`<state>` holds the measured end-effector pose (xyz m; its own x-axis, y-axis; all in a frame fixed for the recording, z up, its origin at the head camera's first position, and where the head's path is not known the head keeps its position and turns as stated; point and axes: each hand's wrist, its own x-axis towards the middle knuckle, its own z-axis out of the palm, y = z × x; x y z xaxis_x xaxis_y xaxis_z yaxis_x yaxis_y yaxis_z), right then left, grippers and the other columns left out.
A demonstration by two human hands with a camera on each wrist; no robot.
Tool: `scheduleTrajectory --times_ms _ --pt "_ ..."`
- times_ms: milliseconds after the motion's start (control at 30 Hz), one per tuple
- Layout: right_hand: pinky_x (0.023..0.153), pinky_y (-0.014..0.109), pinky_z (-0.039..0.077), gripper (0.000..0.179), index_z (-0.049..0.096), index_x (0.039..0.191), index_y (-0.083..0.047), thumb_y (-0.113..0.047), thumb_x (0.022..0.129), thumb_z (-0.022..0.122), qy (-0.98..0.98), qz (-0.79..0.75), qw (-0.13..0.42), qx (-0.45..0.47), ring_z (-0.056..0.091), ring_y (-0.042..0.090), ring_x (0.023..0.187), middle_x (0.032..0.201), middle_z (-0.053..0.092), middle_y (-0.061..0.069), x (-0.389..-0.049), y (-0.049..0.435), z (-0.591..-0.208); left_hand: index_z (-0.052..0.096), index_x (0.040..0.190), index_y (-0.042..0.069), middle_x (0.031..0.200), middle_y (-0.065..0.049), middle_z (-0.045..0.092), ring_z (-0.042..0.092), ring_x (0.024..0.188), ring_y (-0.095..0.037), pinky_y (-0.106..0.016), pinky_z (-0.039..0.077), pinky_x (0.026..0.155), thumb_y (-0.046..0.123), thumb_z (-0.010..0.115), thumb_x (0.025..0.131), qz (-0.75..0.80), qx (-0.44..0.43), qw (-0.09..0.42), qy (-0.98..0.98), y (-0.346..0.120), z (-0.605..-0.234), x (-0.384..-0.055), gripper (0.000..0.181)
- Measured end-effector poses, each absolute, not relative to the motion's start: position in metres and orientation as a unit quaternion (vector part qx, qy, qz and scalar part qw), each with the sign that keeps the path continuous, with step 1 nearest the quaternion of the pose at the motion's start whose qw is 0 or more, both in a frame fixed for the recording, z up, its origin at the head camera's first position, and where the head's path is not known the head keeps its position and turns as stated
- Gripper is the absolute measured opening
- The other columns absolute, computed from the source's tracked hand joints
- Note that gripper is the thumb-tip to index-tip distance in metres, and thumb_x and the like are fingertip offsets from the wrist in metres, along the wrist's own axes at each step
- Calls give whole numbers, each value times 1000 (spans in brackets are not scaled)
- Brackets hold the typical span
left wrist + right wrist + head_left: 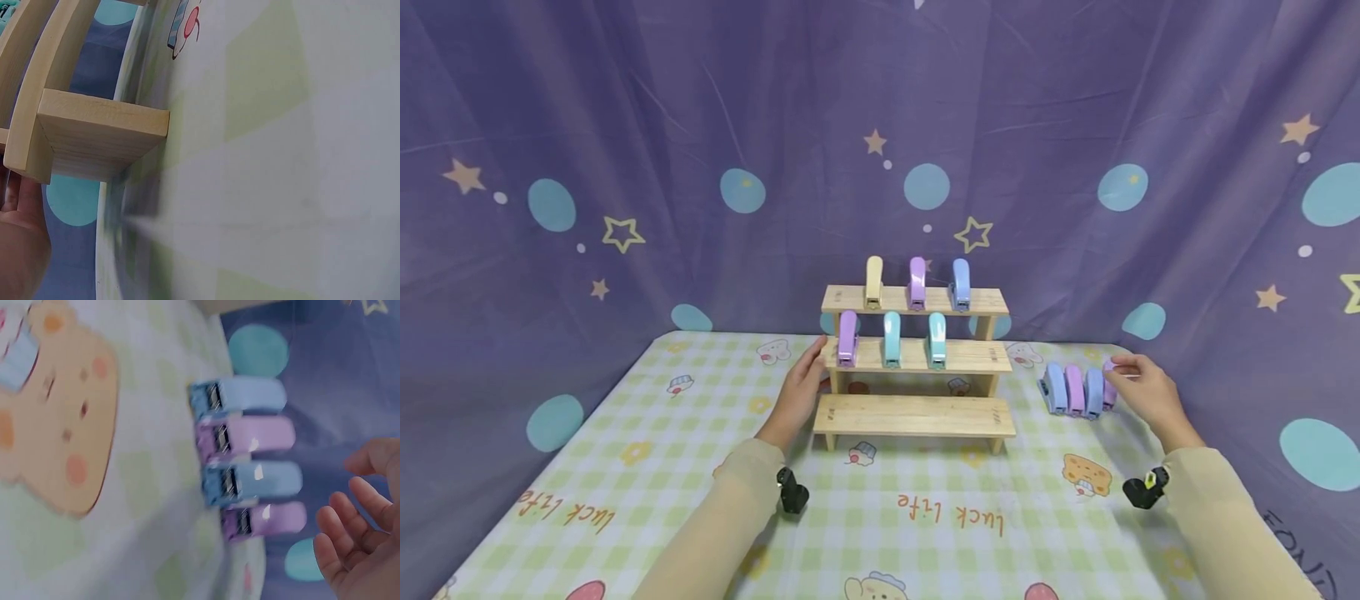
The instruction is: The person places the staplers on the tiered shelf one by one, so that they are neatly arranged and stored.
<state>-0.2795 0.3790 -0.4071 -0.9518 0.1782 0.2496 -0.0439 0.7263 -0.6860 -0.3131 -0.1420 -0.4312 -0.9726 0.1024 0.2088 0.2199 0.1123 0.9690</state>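
A three-tier wooden display stand (913, 415) holds small pastel staplers. On its top tier are a yellow stapler (874, 282), a purple stapler (917, 282) and a blue stapler (961, 283). The middle tier bears another purple stapler (847, 337) and two teal staplers (892, 338). My left hand (799, 392) touches the stand's left side, fingertips partly hidden behind the wood (31, 134). To the right, blue and purple staplers (256, 431) stand in a row on the table. Beside the row's right end is my right hand (1146, 396), fingers loosely bent and holding nothing.
A green-and-white checked cloth (685, 450) with cartoon prints covers the table. Behind it hangs a purple curtain (820, 125) with stars and dots. The stand's lowest tier (917, 408) shows bare wood.
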Motion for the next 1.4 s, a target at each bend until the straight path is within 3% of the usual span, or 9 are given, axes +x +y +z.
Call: scheduleTrajectory --times_ms 367,467,567,667,800,900,1100,1400 --pt "95 46 48 71 29 147 16 -36 103 50 -909 404 44 -88 50 47 122 138 46 39 -294 405 -436 29 160 18 162 -5 29 41 139 -32 -48 40 112 28 35 112 -665 -110 54 -737 -144 -433 -314 49" --pt "94 42 50 77 24 148 18 -38 103 50 -896 434 22 -97 48 47 125 142 40 40 -298 411 -446 27 160 18 162 -4 28 40 140 -31 -47 40 112 28 34 112 -665 -111 48 -737 -143 -434 -313 50" --pt "86 31 50 81 22 149 18 -41 102 51 -878 465 13 -111 47 43 124 144 38 39 -301 416 -456 27 160 18 162 -4 28 40 140 -30 -46 41 112 29 34 112 -665 -112 45 -737 -142 -435 -313 50" --pt "76 22 48 83 23 150 17 -43 101 52 -871 477 18 -116 49 37 118 142 39 38 -303 417 -461 28 160 18 162 -5 28 41 140 -32 -47 41 112 28 35 112 -666 -115 48 -736 -142 -436 -313 50" --pt "69 19 47 82 28 148 16 -45 100 54 -873 473 23 -116 53 27 104 138 43 36 -303 415 -461 28 160 16 162 -7 28 42 139 -35 -47 42 111 27 35 112 -665 -116 56 -736 -142 -436 -313 50" --pt "71 22 47 78 34 146 16 -44 100 53 -881 458 22 -117 52 25 101 136 46 33 -302 414 -460 28 160 16 162 -6 28 42 139 -34 -46 42 111 26 35 112 -664 -114 57 -736 -142 -435 -313 50" --pt "81 31 46 70 40 142 15 -40 101 51 -893 432 33 -119 48 33 109 134 48 31 -302 410 -455 29 159 18 162 -3 30 41 140 -28 -44 42 111 27 35 112 -666 -105 56 -737 -141 -432 -312 49" --pt "83 33 46 67 44 139 16 -39 101 52 -904 408 44 -123 50 35 110 131 51 32 -301 406 -451 30 159 13 162 -5 29 39 141 -30 -47 43 110 24 36 111 -669 -107 64 -733 -141 -431 -312 49"
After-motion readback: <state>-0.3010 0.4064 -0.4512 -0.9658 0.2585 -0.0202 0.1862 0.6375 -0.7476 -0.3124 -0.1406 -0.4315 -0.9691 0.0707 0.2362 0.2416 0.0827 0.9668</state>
